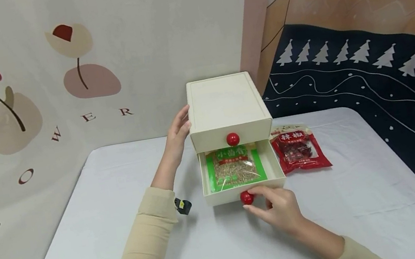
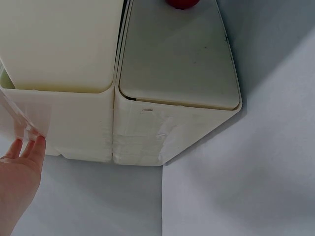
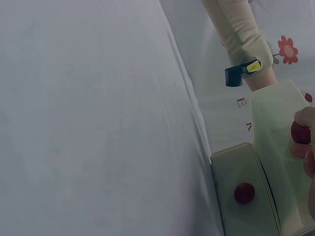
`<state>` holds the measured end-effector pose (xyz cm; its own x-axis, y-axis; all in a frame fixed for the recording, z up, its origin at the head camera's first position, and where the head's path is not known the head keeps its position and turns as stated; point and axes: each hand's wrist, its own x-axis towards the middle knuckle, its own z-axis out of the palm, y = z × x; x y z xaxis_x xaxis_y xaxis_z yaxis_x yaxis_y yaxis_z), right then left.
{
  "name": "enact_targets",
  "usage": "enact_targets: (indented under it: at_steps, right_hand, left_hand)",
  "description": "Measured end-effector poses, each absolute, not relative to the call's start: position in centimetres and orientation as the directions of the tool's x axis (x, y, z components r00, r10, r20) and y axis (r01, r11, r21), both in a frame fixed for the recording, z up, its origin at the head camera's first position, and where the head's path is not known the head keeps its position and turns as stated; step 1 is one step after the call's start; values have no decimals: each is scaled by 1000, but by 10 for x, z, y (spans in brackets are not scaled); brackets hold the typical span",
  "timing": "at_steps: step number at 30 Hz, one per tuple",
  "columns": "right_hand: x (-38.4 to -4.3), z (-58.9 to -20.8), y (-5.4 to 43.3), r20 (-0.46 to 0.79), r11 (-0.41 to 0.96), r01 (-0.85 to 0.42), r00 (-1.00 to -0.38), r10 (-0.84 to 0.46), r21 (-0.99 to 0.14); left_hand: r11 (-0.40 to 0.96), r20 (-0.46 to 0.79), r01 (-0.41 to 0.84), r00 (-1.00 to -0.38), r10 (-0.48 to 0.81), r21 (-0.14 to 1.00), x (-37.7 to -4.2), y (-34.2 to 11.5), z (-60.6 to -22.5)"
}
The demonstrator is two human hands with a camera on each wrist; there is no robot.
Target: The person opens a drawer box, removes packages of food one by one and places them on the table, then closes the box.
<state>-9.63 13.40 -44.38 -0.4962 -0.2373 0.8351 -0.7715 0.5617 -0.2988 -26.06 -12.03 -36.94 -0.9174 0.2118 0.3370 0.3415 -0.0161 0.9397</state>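
Observation:
A cream drawer cabinet (image 1: 226, 99) stands on the white table. Its middle drawer (image 1: 272, 162) is pulled out, and a green-edged clear bag of fennel seeds (image 1: 234, 171) lies inside. My right hand (image 1: 281, 208) pinches that drawer's red knob (image 1: 247, 198) between thumb and index finger. My left hand (image 1: 177, 136) rests with its fingers along the cabinet's left side; the left wrist view shows its fingertips (image 2: 37, 142) at the side wall. The top drawer (image 1: 209, 139) is closed. Below the open one, a closed bottom drawer (image 3: 241, 167) shows in the right wrist view, hidden from the head view.
A red bag of dried chillies (image 1: 299, 149) lies on the white-covered table (image 1: 365, 199), right beside the cabinet. Behind the table hangs a printed cloth (image 1: 159, 33) with flowers and letters, beside a dark panel (image 1: 330, 83) with white trees.

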Motion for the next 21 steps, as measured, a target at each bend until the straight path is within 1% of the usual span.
enact_targets:
  at_steps: [8,11,18,21]
  right_hand:
    - [-90,-443,135,836,530,-790,-490,-245,-307]
    - [-87,-442,135,830,523,-793,-496,-254,-313]
    - [-82,-443,136,811,526,-784,-521,-267,-330]
    - [-80,-444,137,803,524,-782,-530,-272,-339]
  left_hand:
    - [-19,347,351,-916,202,936,-261,-120,-371]
    - [-22,334,337,-919,209,941,-258,-120,-367]
    - [11,330,341,-918,222,940,-239,-116,-345]
    - [10,331,342,-917,221,940,-238,-116,-345]
